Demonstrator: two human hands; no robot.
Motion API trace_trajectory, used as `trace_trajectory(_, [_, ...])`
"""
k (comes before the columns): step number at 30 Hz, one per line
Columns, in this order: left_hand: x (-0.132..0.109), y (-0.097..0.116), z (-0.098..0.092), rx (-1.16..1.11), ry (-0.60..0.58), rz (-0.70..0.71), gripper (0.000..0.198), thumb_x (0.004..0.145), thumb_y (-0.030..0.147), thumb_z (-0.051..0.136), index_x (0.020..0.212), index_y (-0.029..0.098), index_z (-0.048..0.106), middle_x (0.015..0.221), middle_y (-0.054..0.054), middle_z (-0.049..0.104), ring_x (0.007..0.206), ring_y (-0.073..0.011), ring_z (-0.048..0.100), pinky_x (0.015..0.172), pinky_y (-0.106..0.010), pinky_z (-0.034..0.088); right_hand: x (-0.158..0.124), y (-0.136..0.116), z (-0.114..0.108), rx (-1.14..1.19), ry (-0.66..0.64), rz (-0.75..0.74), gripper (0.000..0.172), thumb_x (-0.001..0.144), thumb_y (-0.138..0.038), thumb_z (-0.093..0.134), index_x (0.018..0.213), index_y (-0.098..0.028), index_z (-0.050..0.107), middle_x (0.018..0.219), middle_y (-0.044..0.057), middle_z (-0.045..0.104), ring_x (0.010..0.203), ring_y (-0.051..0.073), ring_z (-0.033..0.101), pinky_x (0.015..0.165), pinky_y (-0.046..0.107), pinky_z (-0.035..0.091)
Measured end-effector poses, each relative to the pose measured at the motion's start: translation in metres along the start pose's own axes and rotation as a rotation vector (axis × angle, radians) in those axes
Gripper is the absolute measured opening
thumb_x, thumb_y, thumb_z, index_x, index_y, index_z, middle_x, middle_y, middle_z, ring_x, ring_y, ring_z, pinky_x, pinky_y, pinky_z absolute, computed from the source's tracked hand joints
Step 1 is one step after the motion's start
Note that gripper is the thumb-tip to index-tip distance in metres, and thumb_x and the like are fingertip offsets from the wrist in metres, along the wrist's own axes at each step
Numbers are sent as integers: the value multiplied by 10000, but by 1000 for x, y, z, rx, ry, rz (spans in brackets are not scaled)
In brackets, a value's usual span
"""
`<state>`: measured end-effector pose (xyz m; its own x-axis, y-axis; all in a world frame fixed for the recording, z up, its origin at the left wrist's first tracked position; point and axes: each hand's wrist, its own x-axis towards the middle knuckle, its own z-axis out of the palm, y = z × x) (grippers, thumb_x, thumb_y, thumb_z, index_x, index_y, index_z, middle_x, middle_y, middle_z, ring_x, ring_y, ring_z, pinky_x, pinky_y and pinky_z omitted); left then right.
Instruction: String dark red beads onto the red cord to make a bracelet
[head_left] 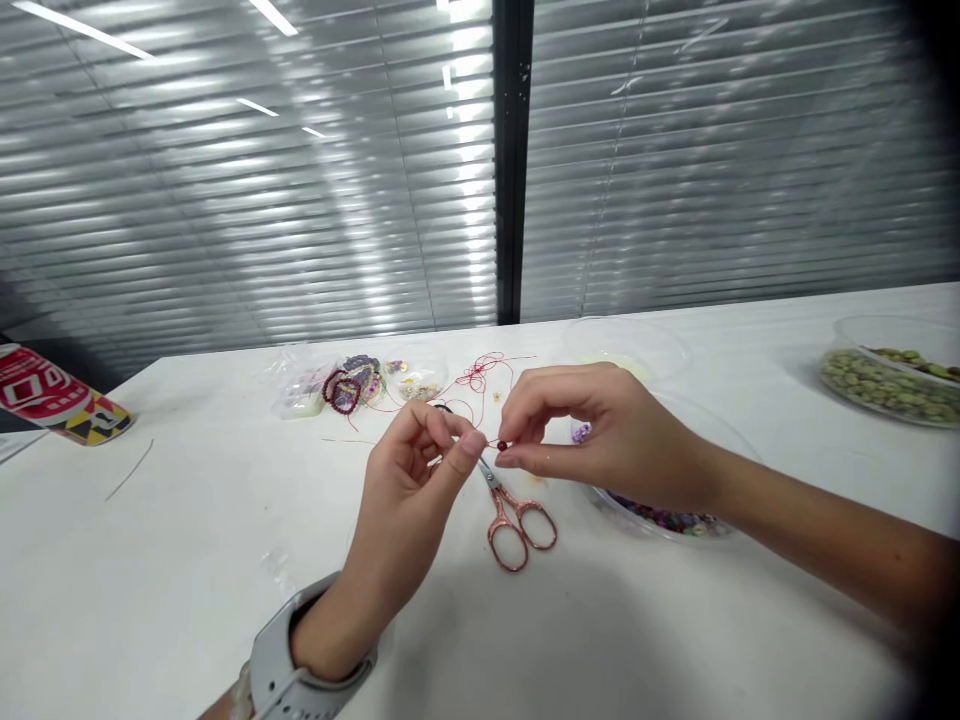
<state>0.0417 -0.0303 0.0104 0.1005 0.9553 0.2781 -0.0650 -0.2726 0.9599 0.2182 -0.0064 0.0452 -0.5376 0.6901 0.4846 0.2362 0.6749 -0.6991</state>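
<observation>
My left hand pinches a thin red cord between thumb and forefinger, close to its end. Facing it, my right hand pinches a small dark red bead between thumb and fingertip. The cord spans the short gap from the left fingertips to the bead; whether it passes through the hole is too small to tell. Under the hands lies a pair of scissors with rose-gold handles, its blades partly hidden by my left hand. More red cord lies in a loose tangle behind the hands.
Behind my right arm sits a clear round tray of mixed beads. Beaded bracelets and small plastic bags lie at the back left. A red can stands far left, and a container of green pods far right.
</observation>
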Motion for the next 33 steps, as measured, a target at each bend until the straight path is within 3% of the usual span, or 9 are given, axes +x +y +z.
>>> trace_trajectory(15, [-1,1,2,11,18,-28,280,844,229,624,680,193,400,721,49,552,559,-56,413,477,-198,312,-2,2,3,-91,22,-42,71,764,-185,674,725,-177,615,715,-5,636,671,104,566,633,247,496])
trace_trajectory(33, [0,4,4,-89,36,-171,283,820,236,644,680,194,401,702,48,573,660,-66,521,550,-145,403,-3,3,8,-263,60,-167,92,776,-119,634,726,-170,576,678,-6,595,637,92,518,599,226,469])
